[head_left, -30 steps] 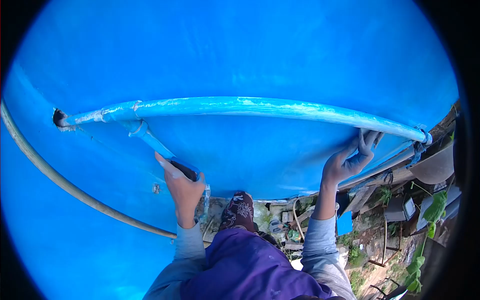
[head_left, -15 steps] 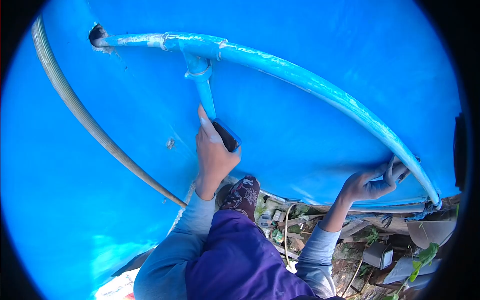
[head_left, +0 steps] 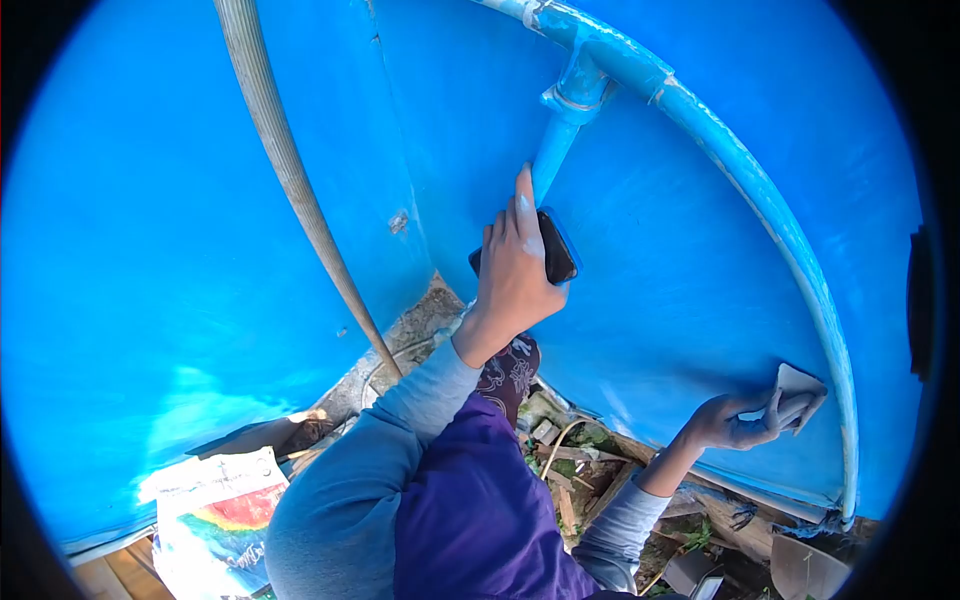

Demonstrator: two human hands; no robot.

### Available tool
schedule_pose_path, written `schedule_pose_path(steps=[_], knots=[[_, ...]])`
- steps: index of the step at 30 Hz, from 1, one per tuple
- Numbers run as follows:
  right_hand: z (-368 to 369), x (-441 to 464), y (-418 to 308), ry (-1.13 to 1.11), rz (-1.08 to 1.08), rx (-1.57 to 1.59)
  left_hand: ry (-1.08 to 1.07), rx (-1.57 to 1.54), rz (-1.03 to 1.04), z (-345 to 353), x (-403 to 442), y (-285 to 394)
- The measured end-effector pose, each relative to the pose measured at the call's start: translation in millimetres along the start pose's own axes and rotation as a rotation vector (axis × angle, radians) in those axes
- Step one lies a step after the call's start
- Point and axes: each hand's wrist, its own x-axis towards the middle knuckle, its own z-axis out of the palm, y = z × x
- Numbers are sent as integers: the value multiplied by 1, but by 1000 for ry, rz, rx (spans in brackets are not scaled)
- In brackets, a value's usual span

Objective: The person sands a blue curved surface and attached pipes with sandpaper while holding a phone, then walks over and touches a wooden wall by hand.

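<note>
My left hand (head_left: 515,270) is closed around a black phone-like object (head_left: 556,248), close to the lower end of a short blue branch pipe (head_left: 556,150). That branch joins a long curved blue pipe (head_left: 765,200) running along the blue wall (head_left: 660,280). At the lower right, my right hand (head_left: 750,420) pinches a small greyish-white flat piece (head_left: 800,384) against or close to the wall, inside the pipe's curve. Greyish residue covers the fingers of my right hand.
A ribbed grey hose (head_left: 300,180) crosses the wall on the left. A printed sack (head_left: 225,520) lies at the lower left. Wood scraps and rubble (head_left: 575,470) lie below, with a grey box (head_left: 690,572) at the lower right.
The view has turned, so the pipes appear tilted and shifted. The flat piece in my right hand shows clearly now, and the sack has come into view. My left hand keeps its hold.
</note>
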Motion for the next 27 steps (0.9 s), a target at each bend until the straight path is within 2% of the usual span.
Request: schedule_pose_path(steps=[1,3,5,7,8,10,13,14,15,17,20,23,26,27], knots=[[15,-2,-13,-8,2,1,12,-5,-4,1,0,0],[31,-11,-60,-152,-242,-74,5,1,1,2,1,-1],[23,-75,-80,-651,-334,41,2,3,9,3,0,0],[12,-110,-72,-918,-412,155,-25,-12,1,1,1,-3],[15,-101,-73,-908,-427,183,3,0,-10,-2,3,-3],[18,-70,-71,-732,-429,119,-43,-41,23,-6,1,-3],[39,17,-77,-252,-388,-118,-35,-49,22,0,0,-9],[47,32,-78,-171,-232,-11,-45,-60,8,-1,0,-8],[52,28,-79,-180,-232,-7,-46,-58,-1,1,-1,-9],[57,10,-77,-234,-419,-15,-17,-71,9,3,0,-9],[29,-53,-81,-818,-529,96,-30,-73,7,-1,0,-6],[26,-38,-76,-765,-553,83,-35,-93,19,-3,0,-7],[40,35,-81,-302,-427,-86,-72,-95,-3,-3,1,-8],[44,56,-75,-200,-399,-41,-81,-94,-3,-2,1,-8]])
